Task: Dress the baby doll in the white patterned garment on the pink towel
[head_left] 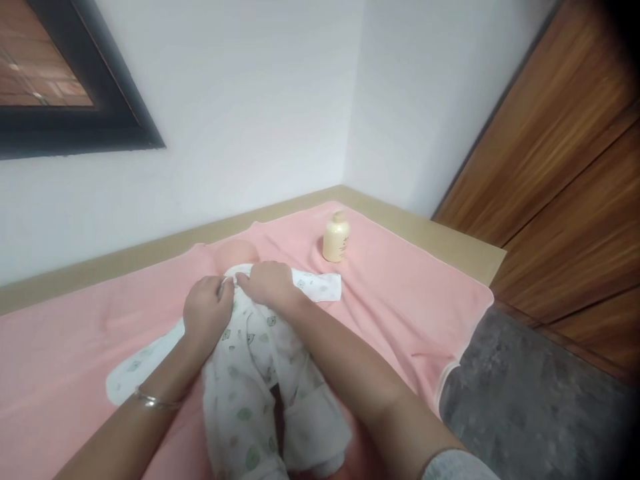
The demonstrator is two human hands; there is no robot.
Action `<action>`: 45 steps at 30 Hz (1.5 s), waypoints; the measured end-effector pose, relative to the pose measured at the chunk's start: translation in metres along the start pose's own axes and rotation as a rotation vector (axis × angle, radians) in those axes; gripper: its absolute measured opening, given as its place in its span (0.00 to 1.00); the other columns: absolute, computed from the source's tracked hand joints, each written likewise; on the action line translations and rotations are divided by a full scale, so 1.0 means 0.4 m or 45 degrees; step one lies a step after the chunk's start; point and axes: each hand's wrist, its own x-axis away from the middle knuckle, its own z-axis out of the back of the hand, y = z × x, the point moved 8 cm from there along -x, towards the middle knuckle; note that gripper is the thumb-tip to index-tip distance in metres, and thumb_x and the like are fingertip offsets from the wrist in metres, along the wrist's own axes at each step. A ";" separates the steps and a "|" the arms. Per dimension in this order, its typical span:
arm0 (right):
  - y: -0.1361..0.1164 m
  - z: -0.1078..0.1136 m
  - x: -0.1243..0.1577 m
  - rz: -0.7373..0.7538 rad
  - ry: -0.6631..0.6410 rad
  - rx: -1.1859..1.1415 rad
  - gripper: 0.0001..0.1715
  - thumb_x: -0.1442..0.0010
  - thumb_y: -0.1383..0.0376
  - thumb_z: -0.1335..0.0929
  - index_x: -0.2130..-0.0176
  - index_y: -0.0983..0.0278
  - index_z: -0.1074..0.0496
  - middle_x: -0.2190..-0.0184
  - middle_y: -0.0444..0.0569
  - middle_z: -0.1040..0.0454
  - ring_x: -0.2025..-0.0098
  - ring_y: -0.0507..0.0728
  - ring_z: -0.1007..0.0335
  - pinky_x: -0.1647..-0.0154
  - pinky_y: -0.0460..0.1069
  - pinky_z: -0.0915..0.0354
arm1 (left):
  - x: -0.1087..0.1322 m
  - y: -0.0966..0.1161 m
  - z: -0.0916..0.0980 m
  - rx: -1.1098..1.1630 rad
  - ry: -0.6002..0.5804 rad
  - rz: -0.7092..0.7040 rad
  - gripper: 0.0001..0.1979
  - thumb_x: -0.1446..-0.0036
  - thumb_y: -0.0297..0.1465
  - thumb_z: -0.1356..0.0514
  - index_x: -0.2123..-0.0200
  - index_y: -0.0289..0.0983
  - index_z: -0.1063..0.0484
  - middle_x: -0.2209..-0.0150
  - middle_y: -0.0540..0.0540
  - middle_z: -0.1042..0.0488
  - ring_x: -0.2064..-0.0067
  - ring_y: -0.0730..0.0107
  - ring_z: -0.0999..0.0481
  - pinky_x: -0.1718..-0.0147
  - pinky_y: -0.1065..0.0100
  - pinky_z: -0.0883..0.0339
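Note:
A baby doll lies on its back on a pink towel (400, 300), its bare head (236, 253) towards the wall. It wears a white romper (260, 373) printed with small green leaves, sleeves spread to both sides. My left hand (205, 313) and my right hand (267, 283) meet at the romper's collar, fingers curled and pinching the fabric at the neck opening. A thin silver bangle (155, 400) sits on my left wrist.
A small cream lotion bottle (336, 237) stands upright on the towel beyond my right hand. The towel covers a beige ledge (450, 243) in a white-walled corner. A dark-framed window (75, 127) is at the upper left, a wooden door (565, 173) at right, grey floor (530, 400) below.

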 end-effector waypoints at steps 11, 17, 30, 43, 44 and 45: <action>-0.054 0.010 0.026 0.147 0.091 0.111 0.21 0.37 0.57 0.43 0.69 0.65 0.28 0.69 0.53 0.26 0.65 0.58 0.30 0.60 0.54 0.38 | -0.013 -0.025 -0.032 -0.083 -0.171 0.042 0.21 0.40 0.41 0.57 0.73 0.36 0.30 0.69 0.42 0.26 0.67 0.61 0.31 0.73 0.67 0.45; 0.021 -0.014 -0.003 -0.079 -0.085 -0.046 0.31 0.37 0.48 0.47 0.63 0.64 0.27 0.65 0.54 0.25 0.61 0.61 0.30 0.59 0.55 0.38 | 0.001 0.014 0.003 -0.098 0.051 -0.069 0.17 0.41 0.38 0.54 0.64 0.37 0.28 0.62 0.43 0.26 0.59 0.60 0.31 0.64 0.65 0.41; 0.005 0.002 0.011 0.013 -0.113 -0.066 0.34 0.37 0.47 0.50 0.64 0.65 0.28 0.64 0.55 0.25 0.61 0.60 0.30 0.61 0.53 0.39 | 0.007 0.020 0.006 -0.195 0.027 -0.073 0.19 0.40 0.39 0.56 0.70 0.37 0.29 0.67 0.43 0.27 0.65 0.62 0.31 0.70 0.67 0.44; 0.005 0.011 0.014 -0.020 -0.171 -0.020 0.21 0.37 0.59 0.45 0.64 0.64 0.28 0.66 0.52 0.26 0.65 0.58 0.30 0.66 0.51 0.36 | 0.007 0.004 -0.002 -0.090 0.010 -0.023 0.20 0.40 0.42 0.56 0.72 0.37 0.31 0.68 0.44 0.27 0.67 0.66 0.32 0.71 0.69 0.44; 0.020 0.005 0.008 -0.083 -0.182 -0.055 0.22 0.37 0.59 0.46 0.65 0.64 0.28 0.66 0.53 0.26 0.65 0.58 0.30 0.66 0.52 0.36 | 0.007 0.008 0.002 -0.087 0.040 -0.041 0.19 0.40 0.41 0.55 0.71 0.37 0.31 0.66 0.44 0.27 0.66 0.65 0.31 0.69 0.68 0.43; 0.026 0.002 0.005 -0.115 -0.188 -0.078 0.22 0.37 0.59 0.46 0.65 0.64 0.28 0.67 0.53 0.26 0.66 0.58 0.30 0.66 0.52 0.36 | 0.005 0.008 0.003 -0.088 0.050 -0.042 0.18 0.41 0.41 0.54 0.70 0.37 0.31 0.66 0.44 0.27 0.65 0.65 0.31 0.68 0.68 0.42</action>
